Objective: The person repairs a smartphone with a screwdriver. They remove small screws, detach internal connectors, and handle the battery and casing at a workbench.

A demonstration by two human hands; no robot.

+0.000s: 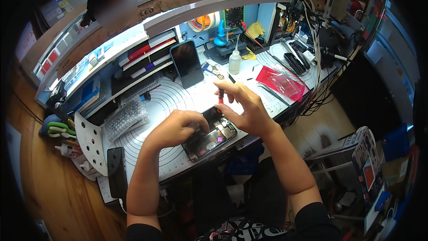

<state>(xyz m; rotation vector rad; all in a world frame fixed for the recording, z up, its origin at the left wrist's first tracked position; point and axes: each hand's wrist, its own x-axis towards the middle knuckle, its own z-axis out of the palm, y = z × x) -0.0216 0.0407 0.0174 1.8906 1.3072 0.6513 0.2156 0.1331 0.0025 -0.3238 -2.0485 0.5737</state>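
An opened phone with exposed circuit parts [207,142] lies on the white mat at the front edge of the desk. My left hand [180,127] rests over its left side, fingers curled onto it, fingertips partly hidden. My right hand [247,109] grips a small screwdriver with a red and dark handle [220,96], held upright above the phone's upper right part. Behind my hands stands a phone with a dark screen [185,62], beside a small clear dropper bottle [235,63].
Bubble wrap [126,118] lies left, near a dark phone [117,174] and green-handled tools [62,129]. Red plastic packaging [281,85] and cables [312,22] are at right. A shelf unit [140,53] and light bar [214,4] run along the back. A blurred shape, possibly someone's head [111,0], is at top left.
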